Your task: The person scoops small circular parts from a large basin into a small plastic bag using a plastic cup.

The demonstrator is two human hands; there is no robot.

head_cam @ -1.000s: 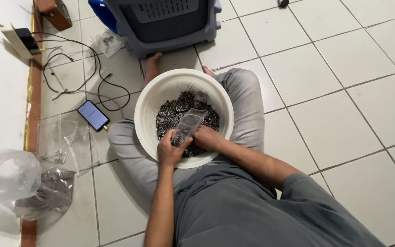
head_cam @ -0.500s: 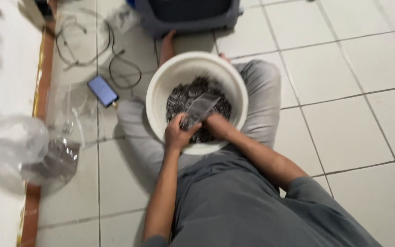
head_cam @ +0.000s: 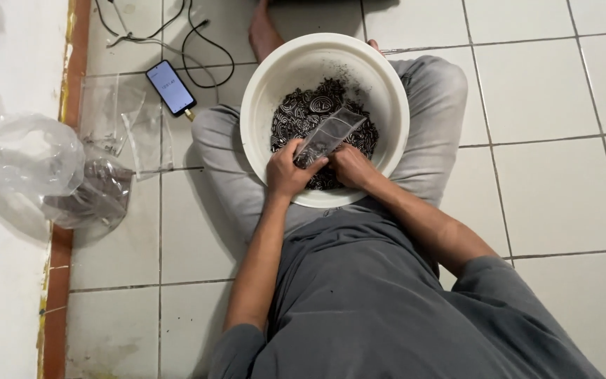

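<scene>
A white round basin [head_cam: 261, 91] rests between my crossed legs, holding a heap of small dark metal parts [head_cam: 299, 116]. Over the heap I hold a small clear plastic bag [head_cam: 331, 133] with some of the dark parts inside. My left hand [head_cam: 287, 172] grips the bag's near left edge. My right hand [head_cam: 351, 165] holds the bag's near right side, with the fingers partly hidden behind the bag.
A phone [head_cam: 170, 88] with a lit screen lies on the tiles to the left, plugged into black cables [head_cam: 198, 42]. Flat clear bags [head_cam: 117, 116] lie beside it. A large crumpled plastic bag [head_cam: 29, 168] with filled bags sits against the white wall at the left.
The view has shifted downward and nearer, so the basin now sits higher in the picture. Both hands stay on the clear bag over the dark parts.
</scene>
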